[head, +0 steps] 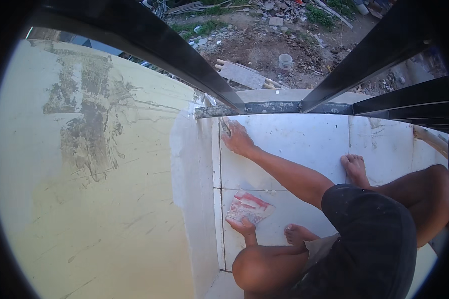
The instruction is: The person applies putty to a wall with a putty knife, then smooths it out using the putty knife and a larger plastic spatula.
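Observation:
My left hand (243, 226), low beside the wall, grips a flat, roughly four-sided plate (250, 205) with red patches and whitish smears, its thumb on top. My right hand (239, 138) reaches forward to the corner of the floor by the railing base. Its fingers close around a small, narrow tool (225, 128), perhaps a putty knife, whose far end lies close to the wall's foot; its blade is not clear. Along the lower edge of the yellowish wall (134, 202) runs a band of whitish filler (198, 179).
Black metal railing posts (333, 71) rise from a base rail (273, 107) at the edge of the white tiled floor (284, 149). Far below lie rubble and a bucket (285, 61). My bare feet (354, 168) rest on the tiles; a curved pole (430, 140) lies at right.

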`<state>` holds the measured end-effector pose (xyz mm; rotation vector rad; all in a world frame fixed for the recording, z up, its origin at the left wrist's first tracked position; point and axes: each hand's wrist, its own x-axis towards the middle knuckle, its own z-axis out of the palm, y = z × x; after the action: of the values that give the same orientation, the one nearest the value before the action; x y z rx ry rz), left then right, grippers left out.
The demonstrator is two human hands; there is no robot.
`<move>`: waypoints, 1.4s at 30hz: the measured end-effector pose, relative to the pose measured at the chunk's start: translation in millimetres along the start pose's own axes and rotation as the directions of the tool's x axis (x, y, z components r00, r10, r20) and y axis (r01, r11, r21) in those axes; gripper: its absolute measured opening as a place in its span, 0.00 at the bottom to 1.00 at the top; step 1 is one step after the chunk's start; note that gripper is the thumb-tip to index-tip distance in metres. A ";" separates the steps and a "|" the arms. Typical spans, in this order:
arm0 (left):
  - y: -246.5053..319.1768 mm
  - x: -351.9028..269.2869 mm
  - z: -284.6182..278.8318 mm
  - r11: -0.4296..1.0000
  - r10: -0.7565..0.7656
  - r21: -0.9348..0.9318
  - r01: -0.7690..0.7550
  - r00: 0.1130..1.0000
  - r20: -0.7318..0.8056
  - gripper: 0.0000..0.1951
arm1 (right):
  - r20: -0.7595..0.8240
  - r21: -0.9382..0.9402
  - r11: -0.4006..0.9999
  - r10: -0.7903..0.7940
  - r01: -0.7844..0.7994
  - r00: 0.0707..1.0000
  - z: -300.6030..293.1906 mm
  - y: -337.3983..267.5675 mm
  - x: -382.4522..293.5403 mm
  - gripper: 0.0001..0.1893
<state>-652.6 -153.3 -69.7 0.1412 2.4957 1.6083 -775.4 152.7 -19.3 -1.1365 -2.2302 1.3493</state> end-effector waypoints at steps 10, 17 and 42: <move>16.7 6.2 1.2 0.987 0.159 0.001 -0.159 0.984 -0.078 0.27 | 0.050 0.048 0.981 -0.191 0.188 0.980 17.8 5.7 -38.4 0.35; 25.6 9.5 -0.1 0.988 0.122 -0.083 -0.128 0.990 -0.072 0.20 | 0.182 -0.024 0.985 -0.164 0.171 0.969 7.9 2.9 -91.6 0.32; 120.4 41.5 -0.9 0.315 -0.045 -0.802 0.508 0.852 0.522 0.39 | 0.610 0.225 0.841 -0.516 0.492 0.602 -191.2 41.5 -119.7 0.26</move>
<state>-694.9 -97.2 36.4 -0.1176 0.8904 2.2287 -563.7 189.6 61.0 0.0935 -2.6610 1.6551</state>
